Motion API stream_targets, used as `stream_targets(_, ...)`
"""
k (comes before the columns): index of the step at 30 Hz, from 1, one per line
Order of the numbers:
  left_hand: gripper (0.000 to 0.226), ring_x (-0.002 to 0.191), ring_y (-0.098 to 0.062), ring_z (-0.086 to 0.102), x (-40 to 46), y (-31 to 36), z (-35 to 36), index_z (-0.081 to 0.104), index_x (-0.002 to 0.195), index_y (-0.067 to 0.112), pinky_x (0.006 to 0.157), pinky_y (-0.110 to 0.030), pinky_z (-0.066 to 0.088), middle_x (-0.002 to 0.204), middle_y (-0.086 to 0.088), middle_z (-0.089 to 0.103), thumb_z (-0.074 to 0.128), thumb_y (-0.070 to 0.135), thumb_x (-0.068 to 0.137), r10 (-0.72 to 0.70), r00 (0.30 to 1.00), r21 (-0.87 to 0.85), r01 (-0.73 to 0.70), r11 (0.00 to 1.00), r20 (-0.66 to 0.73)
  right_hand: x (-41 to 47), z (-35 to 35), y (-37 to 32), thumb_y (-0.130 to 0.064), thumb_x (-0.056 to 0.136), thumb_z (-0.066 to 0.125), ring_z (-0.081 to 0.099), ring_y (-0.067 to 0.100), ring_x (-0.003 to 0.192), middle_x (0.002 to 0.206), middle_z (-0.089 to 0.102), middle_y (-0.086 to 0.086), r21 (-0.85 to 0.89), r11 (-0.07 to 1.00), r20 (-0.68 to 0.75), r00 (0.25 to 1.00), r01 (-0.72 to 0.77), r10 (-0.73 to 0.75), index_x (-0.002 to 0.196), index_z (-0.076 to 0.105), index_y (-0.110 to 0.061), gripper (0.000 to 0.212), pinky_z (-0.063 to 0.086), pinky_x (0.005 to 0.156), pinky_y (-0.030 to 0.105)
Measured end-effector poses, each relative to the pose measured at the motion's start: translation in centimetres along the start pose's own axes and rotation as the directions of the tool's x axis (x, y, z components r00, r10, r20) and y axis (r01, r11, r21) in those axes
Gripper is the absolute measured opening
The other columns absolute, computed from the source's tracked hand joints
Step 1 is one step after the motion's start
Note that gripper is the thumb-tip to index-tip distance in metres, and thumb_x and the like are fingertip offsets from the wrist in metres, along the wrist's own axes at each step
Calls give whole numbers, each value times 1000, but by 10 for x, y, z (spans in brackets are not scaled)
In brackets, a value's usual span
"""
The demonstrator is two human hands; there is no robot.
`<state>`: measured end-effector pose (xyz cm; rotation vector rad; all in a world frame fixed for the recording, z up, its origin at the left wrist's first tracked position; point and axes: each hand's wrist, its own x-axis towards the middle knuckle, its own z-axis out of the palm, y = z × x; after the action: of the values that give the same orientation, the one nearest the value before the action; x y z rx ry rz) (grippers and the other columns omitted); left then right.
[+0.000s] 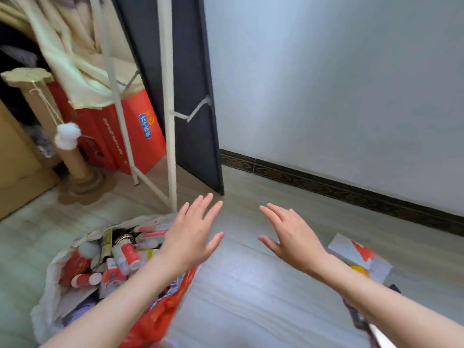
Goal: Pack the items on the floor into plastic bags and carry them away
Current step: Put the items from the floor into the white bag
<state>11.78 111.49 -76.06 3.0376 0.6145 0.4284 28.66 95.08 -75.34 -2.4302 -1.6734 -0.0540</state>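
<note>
Both hands are reaching forward over the floor, palms down, fingers straight and spread, holding nothing. The left hand (192, 237) is hovering over the far edge of a crinkled white plastic bag (47, 285) sitting open on the floor; the right hand (291, 234) is hanging over bare pale wood-grain floorboards (241, 285), apart from the left. The bag is bulging with red-and-white cartons and small round bottles (125, 254), and a wrinkled orange plastic bag (160, 312) is lying against its near side under the left forearm. Beside the right forearm, flat white and red cardboard packets (356, 254) are lying loose on the floor. Further off, a thin white metal rack frame (170, 136) is standing by a dark fabric panel (193, 109), with a glossy red carton (140, 131) and a cardboard post with a white pompom (66, 136) behind it. A smooth grey wall (339, 84) is meeting a dark patterned skirting board (326, 187).
</note>
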Motion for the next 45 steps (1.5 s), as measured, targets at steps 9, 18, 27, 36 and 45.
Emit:
stream_targets(9,63,114,-30,57,86,189,34,54,123,13,88,-45,49,126,-13,58,67,43,69,452,890,22,-454,891,64,-159,-68,171,-36,75,71,60,29,110,123,60,13,-90,932,-47,936,-352,349,129,50,-7,65,45,96,47)
stream_targets(18,57,100,-27,65,78,297,173,49,119,14,75,-37,55,114,-10,65,48,44,71,480,853,-198,-444,874,207,-251,27,260,-45,93,43,36,22,132,145,37,3,44,622,199,617,-782,761,143,23,-18,60,32,104,35)
stream_targets(27,77,135,-36,29,85,334,297,25,142,4,107,-44,32,147,-20,28,67,23,79,355,837,-403,-180,897,416,-267,145,288,-38,90,51,38,28,125,133,41,11,63,355,370,352,-933,860,135,34,-11,55,37,96,36)
stream_targets(36,85,135,-30,24,123,378,330,16,143,10,103,-42,33,149,-11,21,68,20,77,399,827,-385,-245,890,396,-266,160,290,-26,86,62,45,27,118,128,46,10,167,206,468,261,-964,844,129,42,-8,51,38,89,31)
stream_targets(45,83,113,-39,47,122,351,303,39,132,2,91,-44,42,131,-19,44,75,21,60,434,827,-376,-298,877,358,-257,134,289,-21,89,54,53,22,96,105,54,5,340,199,362,324,-919,874,95,57,-13,11,40,77,29)
